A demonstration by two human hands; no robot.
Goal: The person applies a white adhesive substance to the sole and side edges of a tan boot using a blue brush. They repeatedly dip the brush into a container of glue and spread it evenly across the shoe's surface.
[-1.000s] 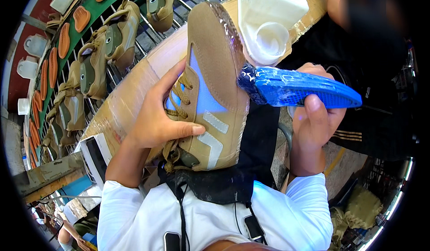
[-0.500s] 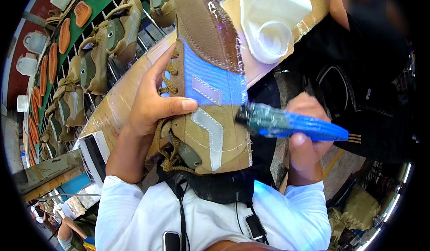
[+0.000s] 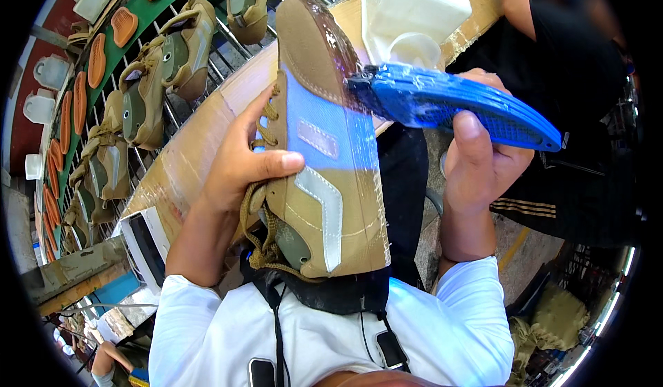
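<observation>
A tan and brown lace-up shoe (image 3: 356, 211) without a visible outsole lies side-up in front of me, its toe pointing away. My left hand (image 3: 238, 162) is closed around its laced side, with the thumb pressed on the upper. Gripped between the fingers and thumb of my right hand (image 3: 480, 162) is a blue-handled brush (image 3: 449, 100). The dark bristles touch the shoe's right edge, just behind the toe. A wet, glossy band runs along that edge and around the toe. Blue-violet light falls across the shoe's middle.
Beyond the shoe, a white plastic container (image 3: 414, 7) stands on a cardboard-covered board (image 3: 200, 145). To the left, similar shoes (image 3: 145, 104) sit on a metal rack beside several orange soles (image 3: 97, 59). Another person in dark clothing (image 3: 559, 62) is at the right.
The brush has moved from the middle of the shoe's right edge up toward the toe, its handle tilting. The shoe has shifted slightly toward me, with my left hand still holding it.
</observation>
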